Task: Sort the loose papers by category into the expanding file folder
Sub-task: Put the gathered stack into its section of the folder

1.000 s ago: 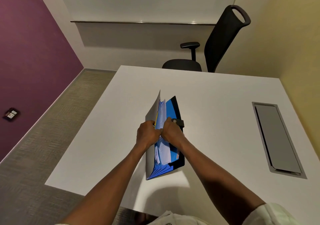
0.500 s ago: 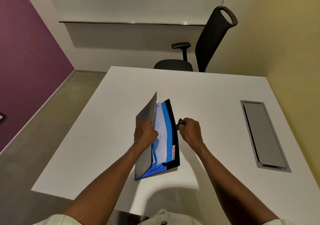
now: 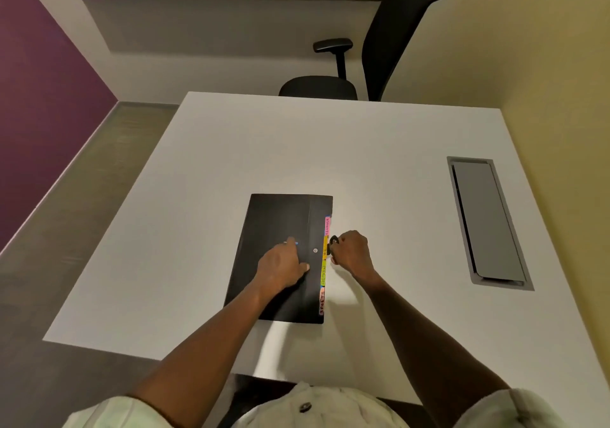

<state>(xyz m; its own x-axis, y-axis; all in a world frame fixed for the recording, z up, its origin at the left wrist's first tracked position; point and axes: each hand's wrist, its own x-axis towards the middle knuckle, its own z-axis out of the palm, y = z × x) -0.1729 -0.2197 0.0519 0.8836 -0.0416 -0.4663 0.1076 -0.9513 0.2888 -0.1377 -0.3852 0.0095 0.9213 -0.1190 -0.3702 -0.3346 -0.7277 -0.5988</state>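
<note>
Lying flat and closed on the desk [image 3: 379, 163] now, the folder [image 3: 280, 226] was open earlier; left hand [image 3: 282, 267] presses it open-palmed, right hand [image 3: 351, 251] pinches the strap [image 3: 333, 240], so sorting looks finished.

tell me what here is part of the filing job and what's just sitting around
Job: folder lying flat and closed, coloured tabs, snap strap pinched by right hand, left hand pressing on the cover.
Around: table, cable hatch, chair.
</note>
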